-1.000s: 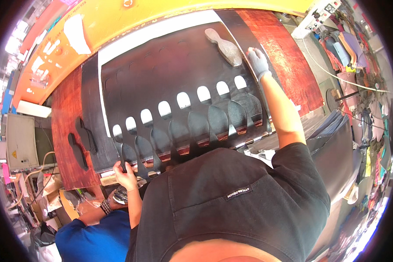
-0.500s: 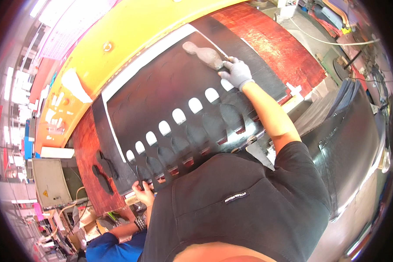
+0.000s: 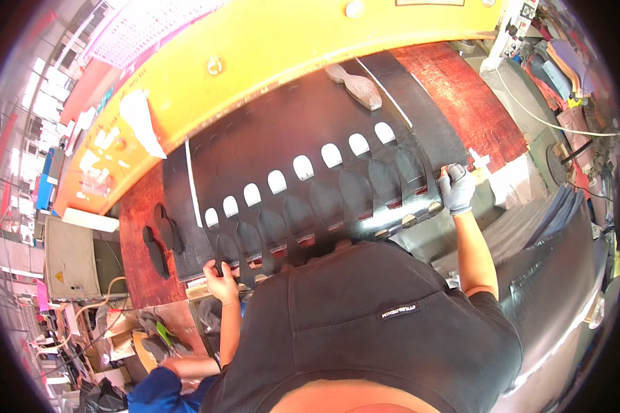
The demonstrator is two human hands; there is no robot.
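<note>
A wide black sheet (image 3: 275, 131) lies over the work table, with a row of sole-shaped cuts and white rounded gaps along its near part. My bare left hand (image 3: 220, 281) pinches the sheet's near left corner. In a grey glove, my right hand (image 3: 456, 189) grips the near right edge of the same sheet; some of its fingertips are hidden. At the sheet's far right lies a grey sole-shaped cutting die (image 3: 358, 88), apart from both hands.
A yellow machine beam (image 3: 275, 48) spans the far side. Black sole pieces (image 3: 156, 249) rest on the red board (image 3: 132, 258) at left. More black sheeting (image 3: 551, 268) is stacked at right. Another person's blue sleeve (image 3: 160, 391) shows at lower left.
My right hand has let go of the die, come nearer and rightward, and taken the sheet's edge. My left hand still holds its corner. The head view has shifted.
</note>
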